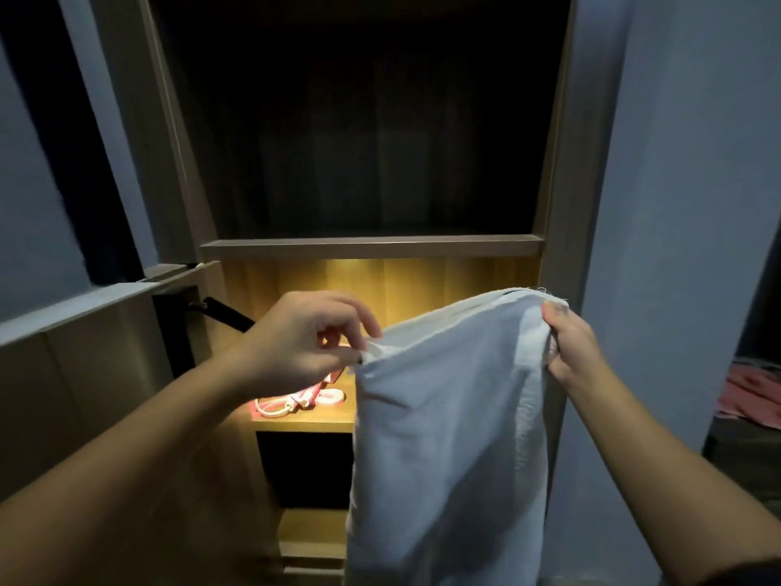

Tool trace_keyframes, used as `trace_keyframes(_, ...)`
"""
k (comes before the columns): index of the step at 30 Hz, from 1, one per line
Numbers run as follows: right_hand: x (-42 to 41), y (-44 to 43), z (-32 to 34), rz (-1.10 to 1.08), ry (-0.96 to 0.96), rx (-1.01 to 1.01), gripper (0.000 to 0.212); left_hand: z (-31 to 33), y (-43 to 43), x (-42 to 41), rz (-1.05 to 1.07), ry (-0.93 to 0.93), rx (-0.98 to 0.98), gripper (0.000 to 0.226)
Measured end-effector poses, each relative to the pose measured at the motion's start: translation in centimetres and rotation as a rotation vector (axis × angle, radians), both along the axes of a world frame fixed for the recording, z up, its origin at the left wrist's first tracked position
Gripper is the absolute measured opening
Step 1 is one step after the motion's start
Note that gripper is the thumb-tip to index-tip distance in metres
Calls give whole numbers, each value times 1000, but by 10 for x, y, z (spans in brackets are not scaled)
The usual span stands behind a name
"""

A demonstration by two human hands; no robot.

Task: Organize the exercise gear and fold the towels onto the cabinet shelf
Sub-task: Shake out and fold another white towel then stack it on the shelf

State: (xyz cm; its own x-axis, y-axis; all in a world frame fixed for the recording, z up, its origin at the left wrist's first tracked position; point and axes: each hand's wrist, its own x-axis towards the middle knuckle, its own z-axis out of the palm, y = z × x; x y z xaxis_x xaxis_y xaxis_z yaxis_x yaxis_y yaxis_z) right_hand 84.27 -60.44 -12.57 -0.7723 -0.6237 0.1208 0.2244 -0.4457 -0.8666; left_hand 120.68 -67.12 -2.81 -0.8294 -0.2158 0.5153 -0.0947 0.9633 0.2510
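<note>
The white towel [448, 437] hung in mid-air before the cabinet, one top corner pinched in the left grip [304, 336], the other bunched in the right grip [570, 344]. A clean fold probably needed both corners level and the edge taut. Beyond, the lit shelf [304, 422] held a pink-and-white cord [291, 406].

A warm amber glow beneath the shelf [372, 248], just behind the fingers [367, 321], lights a dim, bluish room; frame edges bow, detail soft.

Stretches both bare forearms forward. Pinches one top corner of the towel [448, 416] in the left grip [305, 340], thumb against forefinger. Clutches the other corner in the right grip [570, 345].
</note>
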Motion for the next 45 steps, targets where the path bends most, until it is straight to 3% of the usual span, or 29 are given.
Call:
trace_keyframes(3,7,-10,0,-6,61,115,12,-11,13,-16,-48,-146,48,21)
trace_keyframes(6,3,-13,0,-18,144,215,15,-19,8,-24,28,-261,115,8)
trace_keyframes(11,-11,-13,-2,-36,276,289,18,-34,-7,-33,185,-441,2,15)
trace_keyframes(14,-14,-14,-3,-19,335,313,18,-44,-25,-34,320,-598,-170,14)
trace_keyframes(18,-16,-13,-8,-29,361,341,15,-49,-37,-36,160,-708,-133,21)
trace_keyframes(21,-13,-14,-13,-20,405,373,14,-56,-40,-40,82,-811,-212,21)
trace_keyframes(24,-15,-11,-17,-52,428,383,12,-68,-46,-41,104,-703,-237,22)
trace_keyframes(28,-23,-2,-20,-75,390,382,14,-87,-48,-35,201,-222,138,22)
trace_keyframes(30,-25,1,-20,-72,380,379,15,-95,-45,-32,184,-77,274,22)
trace_keyframes(32,-25,1,-21,-66,377,381,15,-96,-43,-28,124,-85,298,18)
trace_keyframes(36,-18,-2,-25,-75,392,393,15,-86,-41,-21,32,-335,136,17)
trace_keyframes(42,-13,-5,-25,-85,399,385,16,-85,-19,-10,-36,-245,51,4)
trace_keyframes(45,-10,-7,-24,-117,411,380,12,-84,-5,-6,-111,-268,-110,4)
